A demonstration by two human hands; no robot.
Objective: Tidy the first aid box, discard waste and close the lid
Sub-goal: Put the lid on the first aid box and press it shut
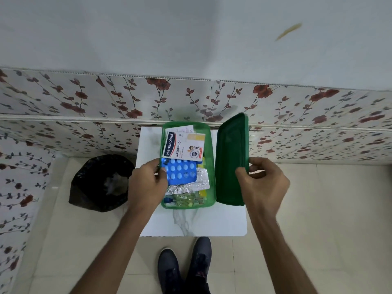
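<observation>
Centre of the frame, on a white marbled desk (222,221): translucent green plastic first aid box (209,166), rectangular with rounded corners. Inside: glossy Hansaplast carton (183,147), blue blister pack (180,172) of pale round pills, crinkled silver foil strips (201,181); lower items yellowish, hard to make out. Left hand (147,183) pinching the blister pack's edge. Right hand (263,183) gripping the opaque dark green lid (231,160), tilted up beside the box. Lower left: black crumpled bin bag (84,187), contents unclear.

Soft even daylight, slight blur, perhaps fisheye-bent edges
</observation>
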